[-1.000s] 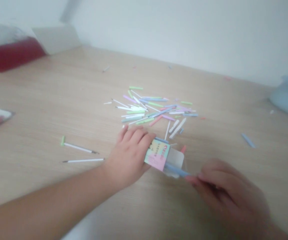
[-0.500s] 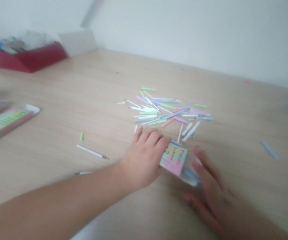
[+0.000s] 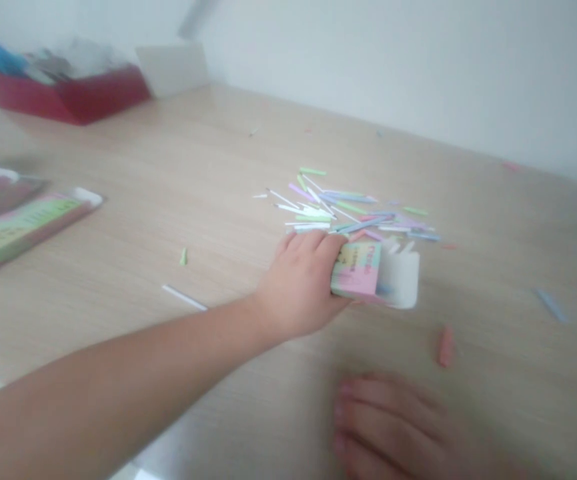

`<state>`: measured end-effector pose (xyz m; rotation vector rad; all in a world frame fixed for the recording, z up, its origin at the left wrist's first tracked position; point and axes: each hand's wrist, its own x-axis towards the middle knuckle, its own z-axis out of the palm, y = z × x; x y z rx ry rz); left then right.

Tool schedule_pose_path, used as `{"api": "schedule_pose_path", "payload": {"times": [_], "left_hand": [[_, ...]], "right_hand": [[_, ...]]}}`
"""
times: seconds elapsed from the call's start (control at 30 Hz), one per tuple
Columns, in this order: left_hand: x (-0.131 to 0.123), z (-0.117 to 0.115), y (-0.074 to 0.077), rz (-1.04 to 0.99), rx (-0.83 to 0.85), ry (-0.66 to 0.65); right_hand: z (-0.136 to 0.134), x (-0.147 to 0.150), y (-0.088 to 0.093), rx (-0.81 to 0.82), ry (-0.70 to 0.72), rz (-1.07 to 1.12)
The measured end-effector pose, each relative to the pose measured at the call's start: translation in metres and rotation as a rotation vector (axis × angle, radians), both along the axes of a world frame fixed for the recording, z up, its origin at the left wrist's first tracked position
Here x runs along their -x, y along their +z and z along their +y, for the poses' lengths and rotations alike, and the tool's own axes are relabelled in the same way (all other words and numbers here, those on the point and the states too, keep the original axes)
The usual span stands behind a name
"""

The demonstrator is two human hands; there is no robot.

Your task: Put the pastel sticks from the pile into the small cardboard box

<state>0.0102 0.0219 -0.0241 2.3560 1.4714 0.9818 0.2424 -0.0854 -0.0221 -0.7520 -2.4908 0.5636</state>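
Observation:
My left hand (image 3: 301, 283) is wrapped round a pastel pen box (image 3: 355, 270) in pink, yellow and green. Its white end flap (image 3: 403, 280) stands out on the right, and something blue shows inside the opening. Below and to the right, apart from the box, my right hand (image 3: 393, 427) is blurred; its fingers point left and their tips are smeared. Between that hand and the box lies a short red pen cap (image 3: 445, 345). Just beyond my left hand spreads a pile of pen parts (image 3: 353, 210): coloured barrels, caps and thin white refills.
Two flat pastel packs (image 3: 28, 227) lie at the left. Behind them stands a red box (image 3: 103, 93) with blue and grey-white contents. A green tip (image 3: 183, 257), a white refill (image 3: 183, 297) and a blue pen piece (image 3: 551, 305) lie apart on the wooden table (image 3: 133, 180).
My right hand has drawn back from the box's open end towards the lower edge. The red cap now shows on the table. The view has shifted slightly.

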Motion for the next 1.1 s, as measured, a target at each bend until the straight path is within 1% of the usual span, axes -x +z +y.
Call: {"api": "schedule_pose_path", "payload": {"times": [0.03, 0.1, 0.17, 0.23, 0.33, 0.4, 0.47, 0.5, 0.57, 0.63, 0.7, 0.77, 0.8, 0.83, 0.93, 0.97, 1.0, 1.1], "left_hand": [[0.002, 0.004, 0.001, -0.037, -0.008, 0.005], [0.006, 0.011, 0.004, -0.118, -0.017, 0.016], [0.011, 0.017, 0.008, -0.197, -0.033, 0.04], [0.015, 0.02, 0.012, -0.251, -0.063, 0.066], [0.02, 0.021, 0.021, -0.274, -0.112, 0.096], [0.023, 0.019, 0.026, -0.288, -0.145, 0.107], [0.023, 0.016, 0.031, -0.31, -0.174, 0.097], [0.023, 0.014, 0.033, -0.318, -0.18, 0.086], [0.022, 0.009, 0.036, -0.326, -0.167, 0.059], [0.02, 0.004, 0.038, -0.32, -0.138, 0.014], [0.02, 0.0, 0.039, -0.294, -0.139, -0.04], [0.02, -0.001, 0.039, -0.262, -0.174, -0.084], [0.021, 0.0, 0.039, -0.247, -0.19, -0.1], [0.022, 0.0, 0.039, -0.235, -0.202, -0.115], [0.025, 0.004, 0.039, -0.203, -0.218, -0.145], [0.026, 0.005, 0.039, -0.2, -0.219, -0.143], [0.026, 0.006, 0.039, -0.203, -0.22, -0.139], [0.027, 0.004, 0.039, -0.239, -0.191, -0.117]], "right_hand": [[0.0, 0.012, -0.002, -0.049, 0.086, -0.095], [0.003, 0.038, -0.008, -0.097, 0.076, -0.217], [0.007, 0.065, -0.016, -0.083, 0.032, -0.281], [0.013, 0.093, -0.021, -0.035, 0.011, -0.296], [0.027, 0.135, -0.021, 0.012, -0.055, -0.263], [0.039, 0.155, -0.018, 0.023, -0.04, -0.241], [0.052, 0.169, -0.014, -0.001, 0.008, -0.195], [0.057, 0.174, -0.013, -0.037, 0.018, -0.165], [0.068, 0.188, -0.015, -0.151, -0.013, -0.122], [0.078, 0.207, -0.022, -0.288, -0.072, -0.117], [0.089, 0.231, -0.032, -0.406, -0.089, -0.119], [0.103, 0.252, -0.041, -0.452, -0.078, -0.123], [0.11, 0.261, -0.044, -0.445, -0.053, -0.135], [0.118, 0.267, -0.045, -0.41, 0.002, -0.162], [0.138, 0.275, -0.044, -0.241, 0.24, -0.28], [0.142, 0.276, -0.043, -0.195, 0.3, -0.311], [0.146, 0.276, -0.043, -0.161, 0.336, -0.329], [0.148, 0.27, -0.047, -0.113, 0.355, -0.33]]}}
